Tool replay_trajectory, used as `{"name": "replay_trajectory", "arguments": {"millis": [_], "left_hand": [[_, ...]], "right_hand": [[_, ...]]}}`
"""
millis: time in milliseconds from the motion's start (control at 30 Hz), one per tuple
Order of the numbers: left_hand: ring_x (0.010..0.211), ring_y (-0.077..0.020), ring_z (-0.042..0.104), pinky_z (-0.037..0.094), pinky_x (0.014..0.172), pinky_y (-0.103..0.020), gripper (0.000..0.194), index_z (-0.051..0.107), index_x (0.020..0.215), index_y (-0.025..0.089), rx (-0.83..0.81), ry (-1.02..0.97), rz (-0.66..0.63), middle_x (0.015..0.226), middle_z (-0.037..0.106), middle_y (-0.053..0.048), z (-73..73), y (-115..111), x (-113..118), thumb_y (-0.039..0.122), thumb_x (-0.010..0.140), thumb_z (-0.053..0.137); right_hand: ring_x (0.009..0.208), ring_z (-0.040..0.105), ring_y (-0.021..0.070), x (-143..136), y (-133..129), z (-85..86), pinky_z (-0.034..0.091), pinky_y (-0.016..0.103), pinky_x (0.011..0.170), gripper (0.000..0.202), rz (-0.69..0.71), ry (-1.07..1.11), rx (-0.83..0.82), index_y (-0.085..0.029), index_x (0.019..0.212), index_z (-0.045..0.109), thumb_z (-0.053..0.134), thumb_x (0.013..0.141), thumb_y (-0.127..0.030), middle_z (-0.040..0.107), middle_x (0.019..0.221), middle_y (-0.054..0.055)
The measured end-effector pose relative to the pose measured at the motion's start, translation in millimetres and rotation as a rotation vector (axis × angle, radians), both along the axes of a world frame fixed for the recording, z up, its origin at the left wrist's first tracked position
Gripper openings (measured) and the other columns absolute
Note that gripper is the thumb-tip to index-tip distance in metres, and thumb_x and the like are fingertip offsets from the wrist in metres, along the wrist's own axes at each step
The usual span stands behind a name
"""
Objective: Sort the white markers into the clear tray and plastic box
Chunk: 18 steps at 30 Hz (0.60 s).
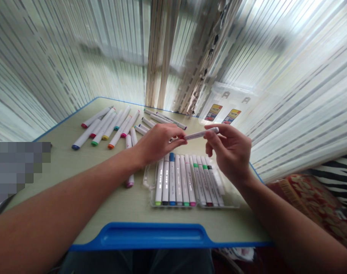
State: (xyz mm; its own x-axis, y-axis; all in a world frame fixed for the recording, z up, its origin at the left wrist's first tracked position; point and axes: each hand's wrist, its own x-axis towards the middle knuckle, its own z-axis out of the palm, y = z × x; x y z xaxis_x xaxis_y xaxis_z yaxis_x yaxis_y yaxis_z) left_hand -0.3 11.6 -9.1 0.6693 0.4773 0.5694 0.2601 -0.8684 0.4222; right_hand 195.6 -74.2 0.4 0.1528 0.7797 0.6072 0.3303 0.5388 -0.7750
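Between my hands is a white marker [195, 135], slightly tilted above the table. My left hand [164, 139] pinches its left end, where a little red shows. The fingers of my right hand [228, 146] are closed on its other end. Below them lies a clear plastic case [152, 194] with several white markers [179, 182] side by side, their ends lime, black, blue, grey, green, pink and dark red. More loose markers [105, 123] with coloured ends lie to the left, and several thinner ones [171, 120] are behind my left hand.
The pale table [56, 182] has a blue edge and a blue tray groove [153, 235] at the front. A clear box [233, 101] with two labels stands at the back right. Striped string curtains [119, 49] hang behind. Patterned fabric [312, 194] is at the right.
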Motion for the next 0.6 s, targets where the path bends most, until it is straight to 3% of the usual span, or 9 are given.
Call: {"name": "replay_trajectory", "arguments": {"millis": [100, 200, 333, 467, 600], "left_hand": [[0.076, -0.0178, 0.066, 0.047, 0.073, -0.031, 0.018, 0.077, 0.096, 0.013, -0.038, -0.006, 0.032, 0.085, 0.075, -0.007, 1.2, 1.3, -0.7, 0.027, 0.094, 0.066], [0.071, -0.0166, 0.064, 0.045, 0.068, -0.03, 0.021, 0.078, 0.095, 0.013, -0.109, -0.021, 0.074, 0.08, 0.074, -0.006, 1.1, 1.8, -1.1, 0.03, 0.094, 0.066], [0.069, -0.0149, 0.062, 0.046, 0.062, -0.027, 0.027, 0.078, 0.098, 0.013, -0.349, -0.163, 0.07, 0.08, 0.073, -0.006, 0.5, 5.4, -1.5, 0.036, 0.094, 0.065], [0.057, -0.0109, 0.055, 0.043, 0.051, -0.023, 0.027, 0.075, 0.096, 0.011, -0.6, -0.359, 0.068, 0.066, 0.063, -0.001, 1.9, 9.8, -1.3, 0.036, 0.093, 0.066], [0.057, -0.0094, 0.054, 0.044, 0.052, -0.021, 0.019, 0.071, 0.089, 0.012, -0.63, -0.439, 0.083, 0.068, 0.062, 0.0, 6.4, 8.4, -0.6, 0.029, 0.093, 0.064]], "right_hand": [[0.044, 0.054, 0.0063, 7.0, 11.1, -1.4, 0.043, 0.022, 0.037, 0.022, -0.017, 0.138, -0.108, -0.017, 0.091, 0.071, 0.076, 0.087, -0.039, 0.064, 0.076, -0.001], [0.044, 0.053, 0.0055, 11.7, 18.3, -2.6, 0.041, 0.021, 0.036, 0.022, 0.002, 0.256, -0.193, -0.017, 0.087, 0.07, 0.076, 0.085, -0.038, 0.065, 0.076, 0.0], [0.042, 0.052, 0.0052, 13.4, 20.9, -2.2, 0.039, 0.02, 0.036, 0.017, 0.025, 0.353, -0.244, -0.016, 0.083, 0.071, 0.078, 0.081, -0.031, 0.067, 0.073, 0.0], [0.044, 0.053, 0.0057, 14.1, 19.9, -2.0, 0.04, 0.02, 0.038, 0.016, 0.062, 0.348, -0.297, -0.016, 0.08, 0.073, 0.082, 0.077, -0.029, 0.068, 0.072, 0.0], [0.047, 0.056, 0.0072, 13.6, 17.9, -3.0, 0.042, 0.02, 0.041, 0.02, 0.136, 0.257, -0.377, -0.015, 0.076, 0.074, 0.086, 0.073, -0.03, 0.07, 0.067, 0.002]]}}
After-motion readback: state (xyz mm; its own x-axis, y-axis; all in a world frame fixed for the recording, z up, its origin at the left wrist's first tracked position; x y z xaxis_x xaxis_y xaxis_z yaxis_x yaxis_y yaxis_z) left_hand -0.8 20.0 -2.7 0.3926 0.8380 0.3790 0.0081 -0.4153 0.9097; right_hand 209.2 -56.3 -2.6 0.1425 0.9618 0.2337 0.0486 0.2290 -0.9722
